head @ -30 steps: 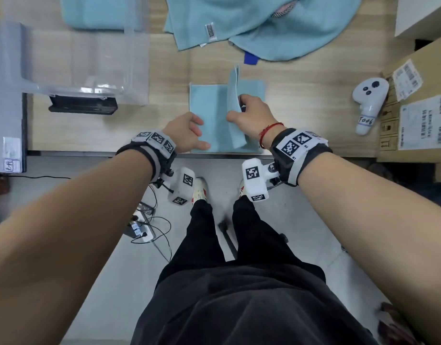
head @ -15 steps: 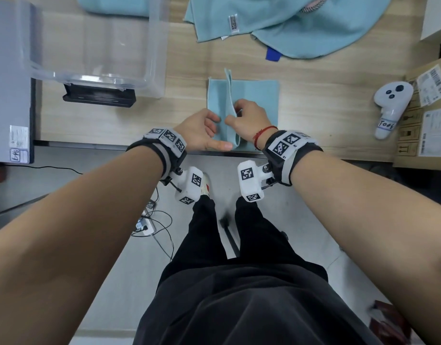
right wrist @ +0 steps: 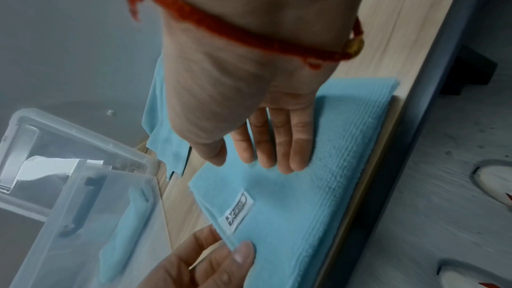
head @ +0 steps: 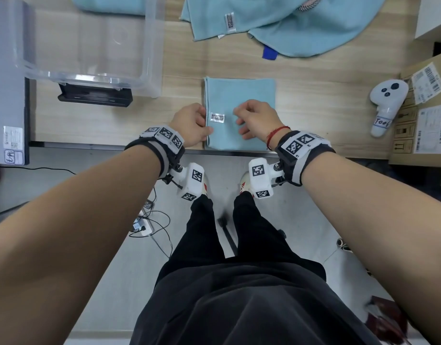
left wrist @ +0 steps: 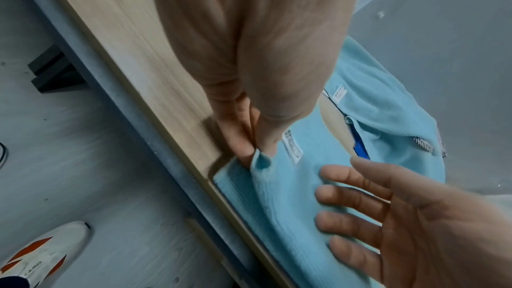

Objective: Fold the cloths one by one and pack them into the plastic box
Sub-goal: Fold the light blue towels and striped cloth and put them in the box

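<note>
A second ago a flap of the cloth (head: 240, 100) stood upright between the hands; now it lies flat, folded into a neat pale-blue rectangle at the near edge of the table (head: 314, 108), with a small white label (head: 217, 117) showing near its left side. The left hand (head: 190, 125) pinches the cloth's left edge between thumb and fingers, lifting a small pucker. The right hand (head: 255, 122) rests just over the cloth with fingers straight and loosely spread, gripping nothing. Farther back to the left stands the clear box (head: 153, 70), a folded blue cloth seen through its wall. Beyond lie unfolded cloths (head: 301, 28) in a heap.
</note>
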### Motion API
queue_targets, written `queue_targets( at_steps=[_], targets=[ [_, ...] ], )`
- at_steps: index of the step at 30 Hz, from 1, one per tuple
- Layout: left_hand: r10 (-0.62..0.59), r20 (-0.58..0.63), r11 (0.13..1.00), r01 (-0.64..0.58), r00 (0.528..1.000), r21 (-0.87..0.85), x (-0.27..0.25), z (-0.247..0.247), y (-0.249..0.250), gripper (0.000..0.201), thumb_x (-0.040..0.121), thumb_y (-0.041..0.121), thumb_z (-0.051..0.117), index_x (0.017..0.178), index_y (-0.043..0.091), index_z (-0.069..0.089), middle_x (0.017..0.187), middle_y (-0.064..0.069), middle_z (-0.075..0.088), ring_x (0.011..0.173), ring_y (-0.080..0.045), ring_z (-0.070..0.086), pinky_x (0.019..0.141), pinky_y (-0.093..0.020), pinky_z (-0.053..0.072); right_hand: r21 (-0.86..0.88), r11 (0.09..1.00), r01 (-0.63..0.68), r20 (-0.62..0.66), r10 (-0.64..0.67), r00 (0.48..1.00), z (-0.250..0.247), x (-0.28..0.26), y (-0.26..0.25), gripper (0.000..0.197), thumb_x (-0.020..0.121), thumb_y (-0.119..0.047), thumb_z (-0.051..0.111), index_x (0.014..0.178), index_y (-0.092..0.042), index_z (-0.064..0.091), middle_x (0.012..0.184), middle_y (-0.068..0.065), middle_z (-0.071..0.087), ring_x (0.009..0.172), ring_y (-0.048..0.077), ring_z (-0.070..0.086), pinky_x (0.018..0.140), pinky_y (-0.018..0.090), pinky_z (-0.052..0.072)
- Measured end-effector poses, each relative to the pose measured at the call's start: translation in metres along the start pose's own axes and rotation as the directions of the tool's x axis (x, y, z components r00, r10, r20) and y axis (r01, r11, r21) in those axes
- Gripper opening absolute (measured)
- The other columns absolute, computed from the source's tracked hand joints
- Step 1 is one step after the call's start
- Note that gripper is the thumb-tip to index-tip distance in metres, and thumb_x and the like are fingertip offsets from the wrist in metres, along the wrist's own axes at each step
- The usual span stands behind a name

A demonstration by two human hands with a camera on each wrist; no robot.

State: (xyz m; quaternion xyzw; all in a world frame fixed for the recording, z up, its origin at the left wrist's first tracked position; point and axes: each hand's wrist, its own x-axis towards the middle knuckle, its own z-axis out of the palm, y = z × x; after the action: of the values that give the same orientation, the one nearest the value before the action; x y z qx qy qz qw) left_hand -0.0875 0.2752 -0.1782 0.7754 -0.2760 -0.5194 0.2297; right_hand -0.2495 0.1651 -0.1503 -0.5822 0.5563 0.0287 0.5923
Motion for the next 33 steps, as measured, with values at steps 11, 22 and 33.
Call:
queue_targets(
  at_steps=[11, 22, 33],
  targets=[
    [0.052, -0.190, 0.992, -0.029, 0.980, 0.122, -0.012, 0.009, 0.006, 0.024, 0.080, 0.021, 0.070, 0.098, 0.019, 0.054, 0.082, -0.005, 0.069, 0.074, -0.022, 0.069, 0.070, -0.033, 0.056, -0.332, 0.929, 0.166, 0.014, -0.171, 0.985, -0.032, 0.000, 0.034, 0.024, 0.080, -0.022, 0.073, 0.102, -0.019, 0.066, 0.095, -0.001, 0.065, 0.078, 0.010, 0.058, 0.075, 0.015, 0.047],
    [0.232, 0.047, 0.863, -0.228, 0.972, 0.452, -0.021, 0.012, 0.018, 0.058, 0.059, 0.039, 0.089, 0.095, 0.017, 0.050, 0.087, 0.001, 0.050, 0.080, -0.020, 0.051, 0.065, -0.028, 0.034, -0.497, 0.804, 0.326, 0.197, -0.262, 0.945, -0.027, -0.017, 0.046, 0.075, 0.063, -0.026, 0.089, 0.129, -0.022, 0.053, 0.120, 0.002, 0.037, 0.095, 0.015, 0.047, 0.088, 0.022, 0.043],
    [0.171, 0.007, 0.873, -0.155, 0.985, 0.463, -0.018, 0.013, 0.005, 0.032, 0.070, 0.016, 0.079, 0.090, 0.021, 0.054, 0.082, 0.001, 0.052, 0.069, -0.014, 0.049, 0.055, -0.021, 0.035, -0.816, 0.457, 0.354, 0.225, -0.313, 0.923, -0.036, -0.029, 0.059, 0.096, 0.057, -0.017, 0.087, 0.137, -0.032, 0.037, 0.126, 0.005, 0.036, 0.112, 0.026, 0.040, 0.084, 0.040, 0.049]
  ],
)
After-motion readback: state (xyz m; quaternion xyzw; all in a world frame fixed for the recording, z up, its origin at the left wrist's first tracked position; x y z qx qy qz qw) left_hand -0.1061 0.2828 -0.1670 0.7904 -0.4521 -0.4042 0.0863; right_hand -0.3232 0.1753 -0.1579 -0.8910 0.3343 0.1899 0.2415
